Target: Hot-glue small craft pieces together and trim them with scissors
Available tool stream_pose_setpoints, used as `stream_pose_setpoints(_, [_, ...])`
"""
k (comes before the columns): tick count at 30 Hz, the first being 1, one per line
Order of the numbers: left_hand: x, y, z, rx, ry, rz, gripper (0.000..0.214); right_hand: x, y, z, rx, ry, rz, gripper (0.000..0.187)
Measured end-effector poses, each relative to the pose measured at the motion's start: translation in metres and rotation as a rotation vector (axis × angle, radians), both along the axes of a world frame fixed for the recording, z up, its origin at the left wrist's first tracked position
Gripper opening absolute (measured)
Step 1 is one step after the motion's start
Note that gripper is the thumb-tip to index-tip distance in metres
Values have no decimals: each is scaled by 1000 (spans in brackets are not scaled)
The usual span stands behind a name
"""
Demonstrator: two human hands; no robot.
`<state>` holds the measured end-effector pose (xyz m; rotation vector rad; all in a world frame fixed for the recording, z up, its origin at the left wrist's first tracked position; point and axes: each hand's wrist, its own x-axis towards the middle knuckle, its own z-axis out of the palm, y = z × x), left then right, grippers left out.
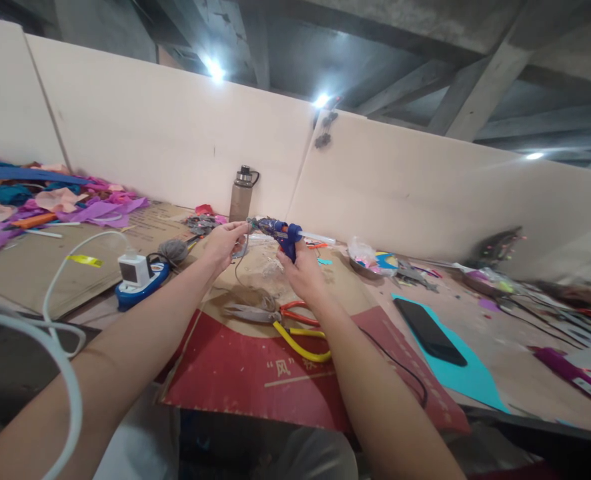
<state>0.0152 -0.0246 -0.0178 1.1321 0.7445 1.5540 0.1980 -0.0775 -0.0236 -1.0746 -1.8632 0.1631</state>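
Observation:
My right hand (300, 270) is wrapped round the grip of a blue hot glue gun (281, 232), a whitish glue stick (318, 237) poking out of its back end. The gun's nozzle points left at the fingertips of my left hand (228, 241). Those fingers are pinched together on a thin grey-brown cord (245, 257), which hangs down and curves toward the board. What sits right at the nozzle tip is too small to make out. Below the hands lie pliers with red handles (298, 313) and a yellow-handled tool (300, 343), partly behind my right forearm.
A red and brown cardboard sheet (235, 373) covers the table before me. Left are a blue power strip (143, 287) with a white charger (134, 270), grey yarn (173, 251) and colourful scraps (95, 207). A bottle (241, 197) stands behind. Right lies a black phone (429, 331).

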Motion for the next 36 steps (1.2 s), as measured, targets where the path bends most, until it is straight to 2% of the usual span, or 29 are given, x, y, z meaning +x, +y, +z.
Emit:
stream_pose_setpoints(10, [0,0,0,3,-13,43,26,-1,-1,0,4,-16,-19,24])
stream_pose_setpoints(15, [1,0,0,12,9,8,27,-1,-1,1,13,-10,-22,24])
stream_pose_setpoints(20, [0,2,-1,13,3,47,26,-1,-1,-1,13,-6,-27,26])
stream_pose_setpoints(30, [1,-2,2,-14,-1,35,25,-1,-2,1,0,7,-13,25])
stream_pose_setpoints(33, [0,-2,3,-35,-44,27,24,-1,-3,2,-15,52,9,24])
stream_pose_setpoints(36, [-2,-1,4,-50,-87,12,23,0,-2,2,-108,182,75,24])
